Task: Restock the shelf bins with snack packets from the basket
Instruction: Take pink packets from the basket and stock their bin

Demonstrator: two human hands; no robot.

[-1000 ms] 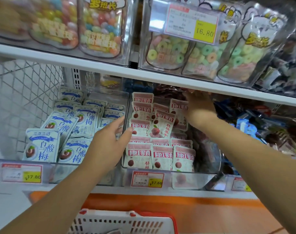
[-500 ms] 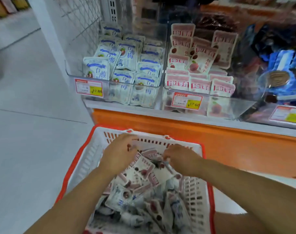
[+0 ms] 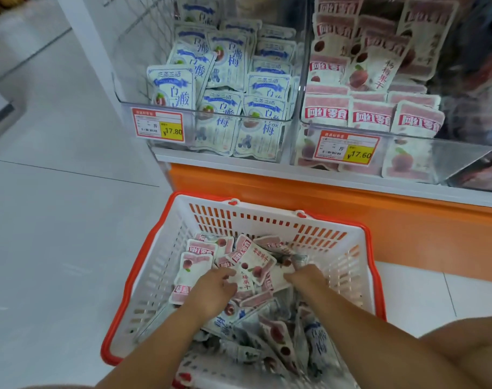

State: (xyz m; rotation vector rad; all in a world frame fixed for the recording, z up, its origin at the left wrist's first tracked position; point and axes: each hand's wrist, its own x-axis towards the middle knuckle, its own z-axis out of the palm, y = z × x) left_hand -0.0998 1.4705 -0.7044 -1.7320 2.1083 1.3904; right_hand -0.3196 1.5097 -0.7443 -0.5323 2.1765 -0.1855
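In the basket (image 3: 267, 217), you are curling your left hand (image 3: 211, 294) onto a pink packet (image 3: 246, 280) while your right hand's (image 3: 306, 276) fingers are lying hidden, hold unclear, among light, slippery packets (image 3: 200, 251), probably best pinched at a sealed edge.

One basket (image 3: 267, 220), two bins (image 3: 202, 118), two price tags (image 3: 158, 127), two hands (image 3: 214, 293).

Slotted white plastic basket with orange rim (image 3: 351, 256): matt, moulded. Pink-and-white snack packets (image 3: 256, 256): smooth film, faint sheen. Clear rigid plastic shelf bins (image 3: 289, 119): glossy, reflective. Paper price labels (image 3: 159, 127): red-and-yellow print. Pale floor tiles (image 3: 57, 220): smooth, slight gloss.
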